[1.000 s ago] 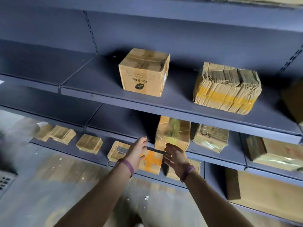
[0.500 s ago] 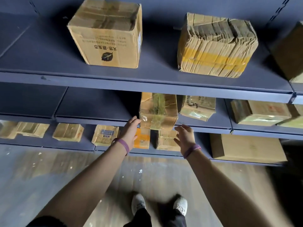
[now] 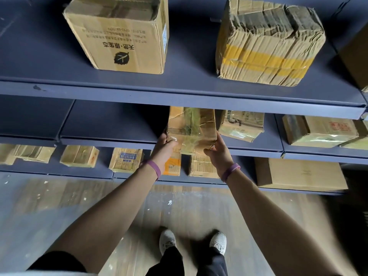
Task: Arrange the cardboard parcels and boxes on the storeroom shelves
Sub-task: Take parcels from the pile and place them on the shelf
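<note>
Brown cardboard wrapped in glossy clear tape: the taped parcel (image 3: 192, 130) stands upright at the front edge of the middle shelf (image 3: 107, 139), its lower end jutting past the lip, held between my two hands. My left hand (image 3: 164, 149) grips its seven o'clock corner, thumb across the front face and fingers round the left side. My right hand (image 3: 219, 154) cups the five o'clock corner, fingers curled under and against the right side. The hands are apart, the parcel's width between them, and a purple wristband (image 3: 154, 168) sits on each wrist.

Just beside the parcel at three o'clock lies a smaller wrapped parcel (image 3: 242, 124), and further along the same shelf a flat box with a red stamp (image 3: 318, 130). On the top shelf (image 3: 179, 96), at eleven o'clock from my hands, a printed carton (image 3: 119, 34) shows a leaf logo upside down; at one o'clock sits a crumpled parcel banded in yellow tape (image 3: 266, 44).

The bottom shelf carries a row of small parcels, one with a blue label (image 3: 125, 159) at nine o'clock from my left wrist, one with an orange label (image 3: 173, 164) partly hidden behind that hand, and a large plain box (image 3: 298, 174) at three o'clock. My pale shoes (image 3: 167, 242) stand on the floor at six o'clock.
</note>
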The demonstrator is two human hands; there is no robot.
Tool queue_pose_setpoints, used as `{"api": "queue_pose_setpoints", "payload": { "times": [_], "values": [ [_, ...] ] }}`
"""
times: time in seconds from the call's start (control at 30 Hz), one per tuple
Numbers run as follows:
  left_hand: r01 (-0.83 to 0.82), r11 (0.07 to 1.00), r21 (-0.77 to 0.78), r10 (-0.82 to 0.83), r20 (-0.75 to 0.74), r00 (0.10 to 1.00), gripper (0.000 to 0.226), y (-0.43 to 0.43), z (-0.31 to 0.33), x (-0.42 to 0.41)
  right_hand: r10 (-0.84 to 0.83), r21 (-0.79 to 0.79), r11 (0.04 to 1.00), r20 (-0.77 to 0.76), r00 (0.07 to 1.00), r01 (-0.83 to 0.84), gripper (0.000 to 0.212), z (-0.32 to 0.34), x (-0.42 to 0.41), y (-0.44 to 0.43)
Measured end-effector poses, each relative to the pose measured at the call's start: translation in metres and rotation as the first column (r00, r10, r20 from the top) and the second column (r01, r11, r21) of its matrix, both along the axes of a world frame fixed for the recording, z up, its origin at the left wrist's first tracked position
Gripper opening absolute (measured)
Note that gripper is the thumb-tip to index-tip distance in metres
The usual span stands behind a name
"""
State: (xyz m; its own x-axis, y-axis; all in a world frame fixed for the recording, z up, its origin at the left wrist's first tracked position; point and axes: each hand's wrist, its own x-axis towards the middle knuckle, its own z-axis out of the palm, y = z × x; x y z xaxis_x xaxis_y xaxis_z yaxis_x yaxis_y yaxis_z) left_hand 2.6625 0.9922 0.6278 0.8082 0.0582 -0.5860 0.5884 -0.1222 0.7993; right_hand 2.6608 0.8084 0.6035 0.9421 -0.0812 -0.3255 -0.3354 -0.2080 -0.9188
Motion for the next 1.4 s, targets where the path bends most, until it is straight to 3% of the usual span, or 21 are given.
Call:
{"api": "queue_pose_setpoints", "payload": {
  "times": [0.13,0.23,0.3,0.53,0.9,0.97,1.07,1.17,1.3,1.4],
  "values": [
    [0.042,0.999,0.025,-0.043,0.048,0.998,0.026,0.007,0.014,-0.009,-0.039,-0.038,0.998,0.074,0.996,0.042,0.057,0.014,-0.013,-0.001],
    [0.044,0.998,0.044,-0.047,0.075,0.996,0.072,0.013,0.023,-0.019,-0.059,-0.029,0.998,0.124,0.991,0.063,0.051,0.030,-0.024,-0.002],
    [0.017,0.999,0.044,-0.022,0.107,0.994,0.080,0.014,0.027,-0.025,-0.066,-0.006,0.998,0.142,0.988,0.067,0.044,0.041,-0.031,-0.003],
    [-0.129,0.991,-0.029,0.132,0.236,0.963,0.048,0.003,0.070,-0.073,-0.069,0.086,0.995,0.192,0.979,0.054,0.030,0.078,-0.063,-0.008],
    [-0.217,0.974,-0.066,0.227,0.302,0.926,0.057,-0.022,0.096,-0.174,0.080,0.260,0.955,0.232,0.969,-0.141,0.025,0.122,-0.125,-0.032],
    [-0.273,0.956,-0.106,0.292,0.311,0.905,0.041,-0.024,0.100,-0.183,0.118,0.266,0.944,0.278,0.953,-0.194,0.031,0.132,-0.131,-0.033],
    [-0.351,0.929,-0.118,0.370,0.308,0.877,0.015,-0.016,0.105,-0.190,0.147,0.296,0.928,0.271,0.951,-0.227,0.057,0.140,-0.139,-0.033],
    [-0.370,0.921,-0.123,0.390,0.297,0.872,0.014,-0.006,0.105,-0.197,0.161,0.337,0.911,0.241,0.957,-0.238,0.042,0.142,-0.143,-0.032],
    [-0.416,0.893,-0.174,0.449,0.266,0.853,0.013,0.007,0.111,-0.208,0.207,0.339,0.897,0.241,0.948,-0.282,0.039,0.137,-0.151,-0.016],
    [-0.423,0.885,-0.196,0.461,0.224,0.859,0.024,0.025,0.114,-0.217,0.151,0.315,0.926,0.199,0.968,-0.209,0.038,0.128,-0.157,-0.002]
  ]
}}
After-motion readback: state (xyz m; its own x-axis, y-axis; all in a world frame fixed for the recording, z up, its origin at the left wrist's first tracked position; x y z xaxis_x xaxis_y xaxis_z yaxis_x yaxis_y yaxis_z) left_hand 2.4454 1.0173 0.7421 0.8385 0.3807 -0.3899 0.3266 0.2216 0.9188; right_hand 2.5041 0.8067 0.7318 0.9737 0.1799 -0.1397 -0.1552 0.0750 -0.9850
